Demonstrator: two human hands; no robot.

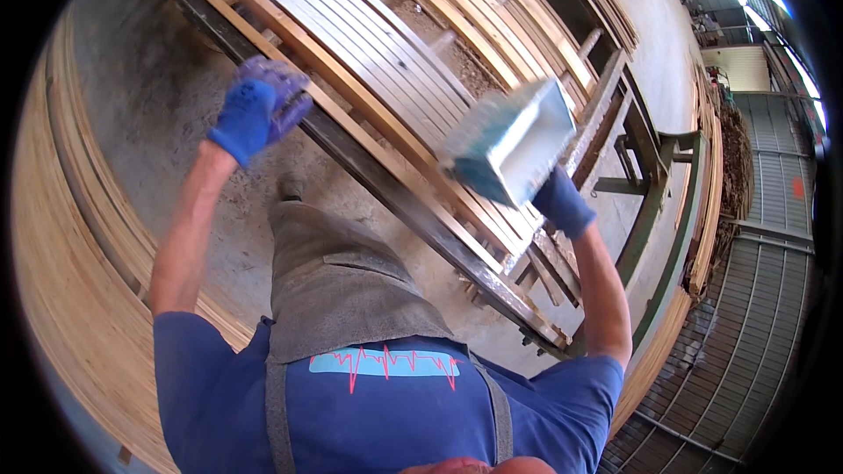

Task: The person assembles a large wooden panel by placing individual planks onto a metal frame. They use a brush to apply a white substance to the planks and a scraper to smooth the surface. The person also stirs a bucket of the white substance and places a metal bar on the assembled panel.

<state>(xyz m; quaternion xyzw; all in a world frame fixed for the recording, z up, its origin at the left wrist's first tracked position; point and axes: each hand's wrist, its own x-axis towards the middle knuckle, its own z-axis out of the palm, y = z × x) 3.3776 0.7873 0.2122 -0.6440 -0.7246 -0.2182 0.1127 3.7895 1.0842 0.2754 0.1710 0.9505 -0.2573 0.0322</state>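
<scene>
My right hand [563, 204], in a dark blue glove, is closed on the near end of a box-shaped glue spreader [514, 142]. The spreader is teal and white, hollow and whitish inside, blurred by motion and tilted over the right part of a row of planks [351, 31]. These planks lie side by side with a shiny, whitish wet film on top. My left hand [262, 110], in a blue and purple glove, is beside the near edge of the rack with its fingers loosely bent and apart. Nothing shows in it; I cannot tell whether it touches the wood.
A dark metal rail [386, 184] runs along the rack's near side, with a bare timber strip beside it. More planks [500, 9] lie beyond on cross bars. Green steel framing [654, 237] stands at right. Stacked boards [79, 237] curve along the left.
</scene>
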